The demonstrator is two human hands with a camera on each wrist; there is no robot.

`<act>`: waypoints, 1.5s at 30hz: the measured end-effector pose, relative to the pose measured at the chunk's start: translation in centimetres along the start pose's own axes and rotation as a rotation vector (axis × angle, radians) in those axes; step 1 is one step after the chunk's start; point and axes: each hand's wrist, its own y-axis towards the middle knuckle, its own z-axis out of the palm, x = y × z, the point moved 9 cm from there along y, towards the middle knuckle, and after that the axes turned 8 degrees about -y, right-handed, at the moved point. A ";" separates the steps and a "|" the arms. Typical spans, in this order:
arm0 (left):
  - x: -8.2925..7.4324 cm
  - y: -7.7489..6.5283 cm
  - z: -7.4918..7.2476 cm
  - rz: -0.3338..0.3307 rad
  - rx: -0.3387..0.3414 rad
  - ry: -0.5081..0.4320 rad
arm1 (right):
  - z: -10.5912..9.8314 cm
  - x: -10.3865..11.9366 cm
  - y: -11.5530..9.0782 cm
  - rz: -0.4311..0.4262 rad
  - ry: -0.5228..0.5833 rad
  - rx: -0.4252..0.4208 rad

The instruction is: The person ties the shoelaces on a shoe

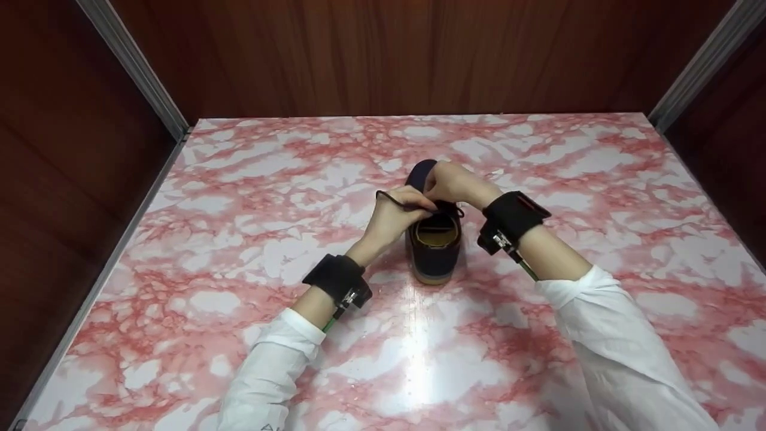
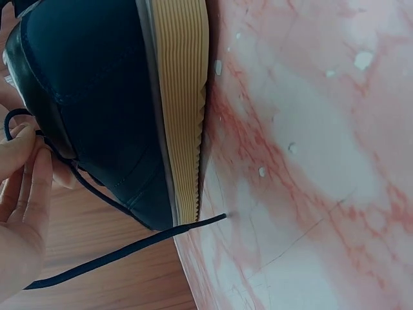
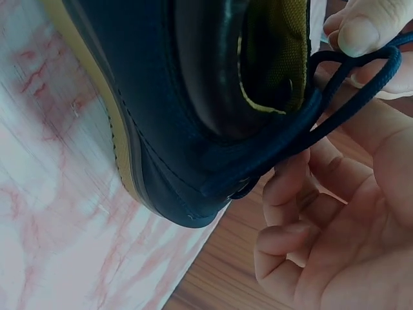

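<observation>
wide room on the tabletop both sides of the shoe, a gap between the arms behind its heel, left hand, right hand and lace blocking its top, brown wall at the back

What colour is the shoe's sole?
The sole is yellowish tan, with ridges; the left wrist view shows it best.

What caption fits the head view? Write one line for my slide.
Left hand and right hand work at the dark lace of one shoe on a red-and-white marbled surface.
</observation>
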 end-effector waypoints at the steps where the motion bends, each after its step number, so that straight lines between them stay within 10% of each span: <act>1: 0.0 0.0 0.0 0.002 -0.004 -0.004 | -0.1 0.0 0.0 -0.007 0.001 -0.012; 13: 0.4 0.2 -0.1 -0.017 -0.001 0.037 | -0.9 -1.3 -0.4 0.024 0.273 -0.142; 27: 0.7 0.2 -0.3 -0.042 -0.014 0.018 | 0.2 -1.9 -2.3 0.034 0.914 0.090; 38: 0.8 0.3 -0.3 -0.041 -0.024 -0.016 | 0.8 -3.6 -2.0 0.001 0.686 0.033; 45: 0.9 0.5 -0.5 -0.048 -0.030 0.035 | -0.1 -4.8 -2.3 0.046 0.757 -0.101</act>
